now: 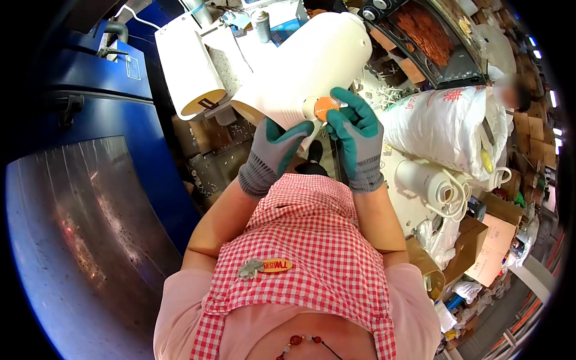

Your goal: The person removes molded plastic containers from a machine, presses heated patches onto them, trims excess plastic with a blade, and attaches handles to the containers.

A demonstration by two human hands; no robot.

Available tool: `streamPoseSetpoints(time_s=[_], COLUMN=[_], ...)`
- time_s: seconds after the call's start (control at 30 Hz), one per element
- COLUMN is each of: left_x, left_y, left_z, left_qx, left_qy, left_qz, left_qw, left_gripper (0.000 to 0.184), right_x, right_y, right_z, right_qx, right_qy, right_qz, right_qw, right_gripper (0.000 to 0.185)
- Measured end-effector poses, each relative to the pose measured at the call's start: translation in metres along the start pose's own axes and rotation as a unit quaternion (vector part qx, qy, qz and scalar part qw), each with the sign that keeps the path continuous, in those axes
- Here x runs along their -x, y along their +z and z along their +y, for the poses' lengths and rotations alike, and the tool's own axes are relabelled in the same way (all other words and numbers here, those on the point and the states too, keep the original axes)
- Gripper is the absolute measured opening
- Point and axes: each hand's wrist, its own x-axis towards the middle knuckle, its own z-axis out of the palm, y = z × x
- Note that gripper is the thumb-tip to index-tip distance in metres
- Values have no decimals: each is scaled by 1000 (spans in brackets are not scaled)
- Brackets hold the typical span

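Observation:
A large white plastic cylinder (pixel 318 54), ribbed near its open lower end, lies tilted in front of me. My left hand (pixel 273 153), in a grey and green glove, is closed on its near edge, thumb on the outer side. My right hand (pixel 359 135), gloved the same way, pinches an orange round disc (pixel 326 108) with pale print between thumb and fingertips. The disc is against a small round cream-coloured piece (pixel 309 108) at the cylinder's side; whether they are joined I cannot tell.
Another white cylinder (pixel 187 72) lies at the back left, beside a blue machine (pixel 138 144). On the right are a stuffed white sack (pixel 444 129), a white part with a coiled hose (pixel 426 183), and a dark tray of orange pieces (pixel 423 33). Another person is beyond the sack.

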Motion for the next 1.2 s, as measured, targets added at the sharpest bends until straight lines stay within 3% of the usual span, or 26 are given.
streamPoseSetpoints(time_s=[0.1, 0.23, 0.3, 0.43, 0.57, 0.83, 0.9, 0.93, 1.0, 1.07, 1.1, 1.13, 1.2], left_x=[-1, -4, -2, -5, -4, -3, -8, -8, -12, 0, 7, 11, 14], left_y=[7, 7, 10, 9, 17, 18, 12, 15, 23, 30, 33, 33, 32], left_z=[13, 11, 12, 6, 15, 10, -2, 4, 22, -1, -12, -15, -19], left_qx=[104, 90, 59, 37, -16, -63, -219, -216, -166, -106, -50, -45, 73], left_qy=[-40, -65, 4, -29, 33, 22, -11, -13, -173, -122, -71, -76, -130], left_qz=[11, -1, -9, -37, -36, -85, -135, -134, -146, -95, -42, -42, -41], left_qw=[994, 994, 998, 998, 999, 994, 966, 967, 960, 982, 995, 995, 988], left_gripper=[28, 33, 38, 42, 40, 36, 41, 41, 39, 39, 40, 40, 30], right_x=[3, 3, 2, 2, 2, 13, 12, 13, 12, 10, 6, 4, 3], right_y=[7, -2, -5, -16, -25, -32, -32, -32, -33, -42, -51, -55, -61], right_z=[-5, -2, 1, 2, -3, -30, -33, -34, -32, -30, -30, -31, -38], right_qx=[-25, 16, 5, 26, 61, 163, 174, 179, 215, 253, 241, 228, 255], right_qy=[23, -23, -48, -95, -107, -20, 2, 27, 0, -19, 40, 100, 56], right_qz=[15, -15, -13, -39, -59, -85, -88, -92, -112, -130, -167, -201, -253], right_qw=[999, 999, 999, 994, 991, 983, 981, 979, 970, 959, 955, 947, 932], right_gripper=[34, 31, 29, 25, 25, 23, 23, 24, 23, 22, 22, 22, 27])
